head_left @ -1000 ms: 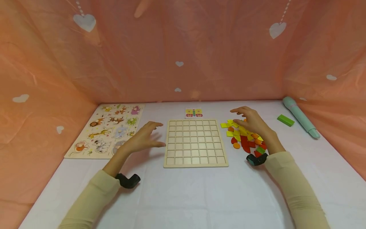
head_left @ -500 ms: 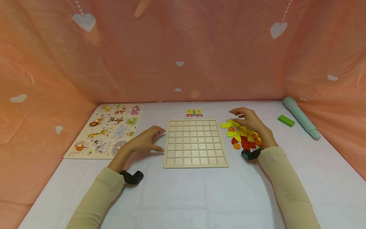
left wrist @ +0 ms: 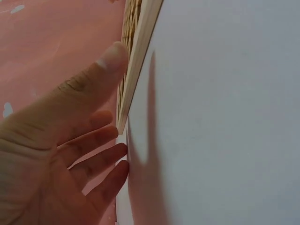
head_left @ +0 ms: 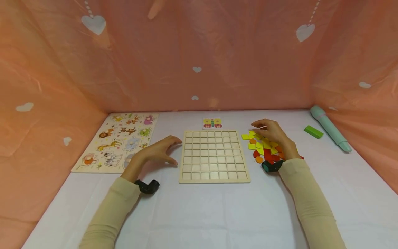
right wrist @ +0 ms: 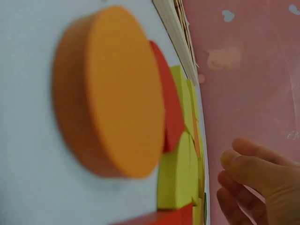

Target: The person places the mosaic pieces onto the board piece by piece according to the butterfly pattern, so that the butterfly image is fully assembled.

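A wooden grid board (head_left: 214, 157) with bare square cells lies in the middle of the table. My left hand (head_left: 157, 150) hovers at its left edge, thumb and fingers spread apart and holding nothing. The left wrist view shows the thumb (left wrist: 89, 84) close to the board's rim; whether they touch I cannot tell. Above a loose pile of yellow, red and orange tiles (head_left: 267, 152) is my right hand (head_left: 274, 133), its fingers loosely bent with nothing visible in them. An orange round tile (right wrist: 112, 93) looms large in the right wrist view. The right forearm hides part of the pile.
A picture card (head_left: 212, 123) with a butterfly pattern lies behind the board. An animal puzzle board (head_left: 105, 152) is at the left. Far right are a green block (head_left: 313, 131) and a mint-coloured microphone (head_left: 331, 128). Pink cloth (head_left: 199, 52) encloses the back and sides.
The right hand and forearm have shifted slightly left and its fingers have drawn closer together. The left forearm has moved a little forward and right, and its hand's finger spread has narrowed.
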The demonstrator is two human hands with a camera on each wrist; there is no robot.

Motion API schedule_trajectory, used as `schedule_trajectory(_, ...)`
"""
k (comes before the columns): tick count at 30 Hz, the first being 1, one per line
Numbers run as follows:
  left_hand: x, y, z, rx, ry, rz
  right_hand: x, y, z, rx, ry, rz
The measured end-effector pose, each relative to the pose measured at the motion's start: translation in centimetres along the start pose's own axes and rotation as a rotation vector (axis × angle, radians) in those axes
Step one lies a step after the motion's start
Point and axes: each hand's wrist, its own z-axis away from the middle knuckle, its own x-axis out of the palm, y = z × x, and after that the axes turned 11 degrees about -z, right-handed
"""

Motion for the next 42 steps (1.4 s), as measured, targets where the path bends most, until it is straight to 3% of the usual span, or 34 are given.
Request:
schedule_trajectory(11,0.41,-0.24,-0.28,0.013,0.003,-0.072,0.15,0.80,-0.16,0.064,-0.018,-0.013)
schedule_trajectory(19,0.58,0.05,-0.52,-0.015,0.001,-0.094,0.06,0.82,-0.21,0.042,-0.023,0.010)
schedule_trajectory(42,0.80,0.42,-0.78,-0.008,-0.008,-0.101,0.70,0.67,-0.52,0.034,-0.046,0.105)
